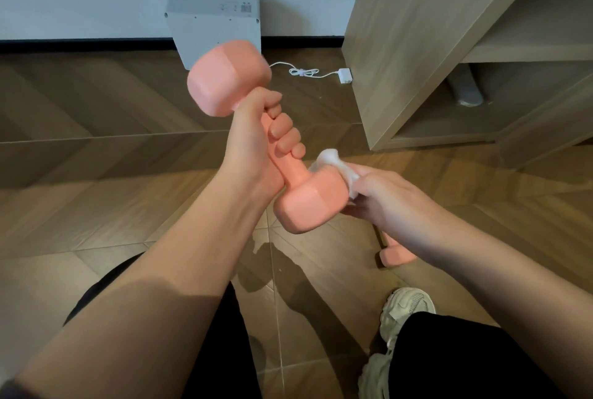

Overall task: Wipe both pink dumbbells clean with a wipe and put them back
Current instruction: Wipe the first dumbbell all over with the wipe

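The wooden floor (96,206) with a zigzag pattern fills most of the view. At the right stands a light wooden cabinet (417,29) with open shelves, and a grey round object (467,90) lies in its lower compartment. A white flat panel (215,29) leans against the pale wall behind.

The person crouches, with black trousers (465,360) visible at the bottom and a cream sneaker (404,312) on the floor at the lower right.

One pink dumbbell (290,174) is held in the air above the floor, tilted, with one head up toward the panel and the other head low and near the camera. The upper head covers a corner of the panel. The left hand (260,141) grips the handle, its fingers curled tightly around it and pressed together.

The right hand (385,196) holds a white wipe (333,161) against the far side of the lower head. Its thumb and fingers pinch the wipe, but the fingertips are mostly hidden behind the head.

The second pink dumbbell (396,254) lies on the floor below the right forearm, which hides most of it; only one head and a bit of handle show.

A white cable (305,72) with a small white plug (345,76) lies on the floor between the panel and the cabinet.
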`<action>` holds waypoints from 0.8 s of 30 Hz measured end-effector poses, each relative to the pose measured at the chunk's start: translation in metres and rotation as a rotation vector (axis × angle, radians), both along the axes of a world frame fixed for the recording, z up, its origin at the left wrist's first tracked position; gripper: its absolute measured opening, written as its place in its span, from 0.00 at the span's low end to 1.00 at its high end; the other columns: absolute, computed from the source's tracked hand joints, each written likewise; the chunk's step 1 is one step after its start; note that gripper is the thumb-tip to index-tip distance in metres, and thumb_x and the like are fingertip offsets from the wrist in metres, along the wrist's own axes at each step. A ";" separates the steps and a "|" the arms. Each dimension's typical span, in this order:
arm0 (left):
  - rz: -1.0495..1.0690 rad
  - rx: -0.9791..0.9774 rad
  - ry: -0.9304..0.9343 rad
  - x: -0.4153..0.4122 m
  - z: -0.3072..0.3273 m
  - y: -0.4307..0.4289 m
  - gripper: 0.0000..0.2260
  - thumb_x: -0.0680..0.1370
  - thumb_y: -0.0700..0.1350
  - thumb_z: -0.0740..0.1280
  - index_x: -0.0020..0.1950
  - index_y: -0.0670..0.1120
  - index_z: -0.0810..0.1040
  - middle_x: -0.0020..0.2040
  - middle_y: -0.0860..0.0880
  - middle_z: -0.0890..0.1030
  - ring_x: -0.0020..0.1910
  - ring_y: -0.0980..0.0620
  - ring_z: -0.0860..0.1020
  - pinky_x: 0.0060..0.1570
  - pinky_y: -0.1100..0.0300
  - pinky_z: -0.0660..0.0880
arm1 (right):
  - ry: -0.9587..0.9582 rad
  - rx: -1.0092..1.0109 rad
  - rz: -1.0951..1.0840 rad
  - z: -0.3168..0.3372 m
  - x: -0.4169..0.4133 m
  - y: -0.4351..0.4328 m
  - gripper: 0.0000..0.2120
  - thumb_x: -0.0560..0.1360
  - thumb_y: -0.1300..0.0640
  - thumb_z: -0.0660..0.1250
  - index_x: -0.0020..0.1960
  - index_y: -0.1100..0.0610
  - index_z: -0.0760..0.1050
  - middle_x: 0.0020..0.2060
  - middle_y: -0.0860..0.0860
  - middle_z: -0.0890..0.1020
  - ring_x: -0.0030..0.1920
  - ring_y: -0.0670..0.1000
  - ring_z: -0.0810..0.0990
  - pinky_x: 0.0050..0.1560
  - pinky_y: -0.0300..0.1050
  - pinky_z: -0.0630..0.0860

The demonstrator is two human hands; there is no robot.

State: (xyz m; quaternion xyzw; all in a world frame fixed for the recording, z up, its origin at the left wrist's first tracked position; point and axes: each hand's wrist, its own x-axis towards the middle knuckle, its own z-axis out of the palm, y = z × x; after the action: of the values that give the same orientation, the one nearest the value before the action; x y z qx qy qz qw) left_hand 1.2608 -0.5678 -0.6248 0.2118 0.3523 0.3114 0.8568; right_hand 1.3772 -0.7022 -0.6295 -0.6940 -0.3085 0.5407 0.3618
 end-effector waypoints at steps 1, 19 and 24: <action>-0.029 0.029 -0.012 0.000 0.001 -0.001 0.15 0.76 0.43 0.59 0.30 0.49 0.61 0.22 0.53 0.59 0.20 0.55 0.56 0.22 0.63 0.61 | 0.068 -0.006 -0.009 0.001 0.000 -0.001 0.12 0.74 0.53 0.63 0.55 0.49 0.80 0.56 0.52 0.79 0.62 0.55 0.78 0.67 0.57 0.74; -0.095 0.192 -0.111 -0.006 0.007 -0.004 0.17 0.77 0.41 0.56 0.28 0.48 0.60 0.20 0.52 0.60 0.18 0.54 0.57 0.21 0.62 0.61 | -0.277 0.194 0.152 0.015 -0.001 -0.012 0.11 0.66 0.42 0.72 0.46 0.45 0.82 0.41 0.38 0.84 0.45 0.37 0.82 0.39 0.26 0.74; -0.121 0.200 -0.123 -0.006 0.006 -0.005 0.17 0.77 0.41 0.56 0.28 0.48 0.59 0.20 0.52 0.60 0.18 0.54 0.57 0.21 0.62 0.60 | -0.273 0.106 0.317 0.016 -0.003 -0.014 0.21 0.71 0.38 0.65 0.59 0.46 0.79 0.48 0.39 0.83 0.50 0.39 0.81 0.49 0.34 0.77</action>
State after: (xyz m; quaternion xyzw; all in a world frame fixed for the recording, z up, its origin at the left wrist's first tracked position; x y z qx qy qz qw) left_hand 1.2544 -0.5730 -0.6185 0.2976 0.2526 0.3051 0.8686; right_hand 1.3741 -0.7166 -0.6132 -0.6835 -0.4880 0.4749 0.2630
